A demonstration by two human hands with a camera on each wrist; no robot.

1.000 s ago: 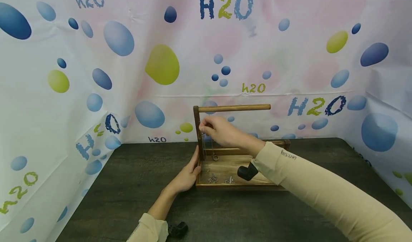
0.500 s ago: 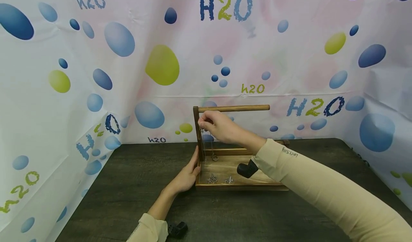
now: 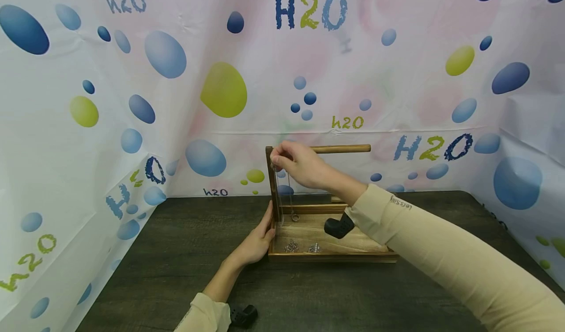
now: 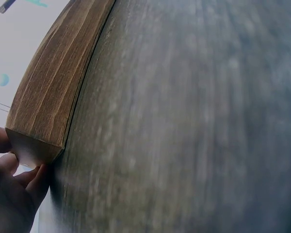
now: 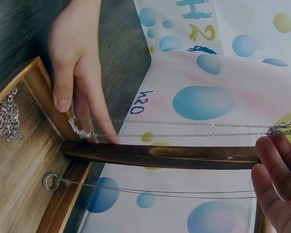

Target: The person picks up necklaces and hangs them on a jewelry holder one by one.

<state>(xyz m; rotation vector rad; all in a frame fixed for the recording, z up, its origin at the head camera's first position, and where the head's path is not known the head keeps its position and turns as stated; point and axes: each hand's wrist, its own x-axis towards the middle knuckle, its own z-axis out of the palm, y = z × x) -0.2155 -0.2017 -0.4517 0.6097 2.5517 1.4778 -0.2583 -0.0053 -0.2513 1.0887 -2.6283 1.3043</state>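
Observation:
My right hand (image 3: 302,165) is raised beside the top of the dark post of a wooden jewelry stand, in front of its round bar (image 3: 342,149). Its fingertips pinch the gathered end of a silver chain necklace (image 5: 78,129), whose loop hangs down along the post. Beside it hangs a second fine necklace with a ring pendant (image 3: 295,218); its upper end is hidden behind the hand. My left hand (image 3: 255,241) rests against the left outer side of the stand's tray (image 3: 344,258), fingers extended; the left wrist view shows its fingers at the corner of the wood.
Inside the tray lie two small heaps of silver jewelry, a left heap (image 3: 291,246) and a right heap (image 3: 314,248). The stand sits on a dark wooden table (image 3: 198,239). Behind rises a white backdrop (image 3: 265,52) with blue and green spots.
My right hand has moved up along the post to about the height of the bar, lifting the chain necklace with it. The left hand stays against the tray.

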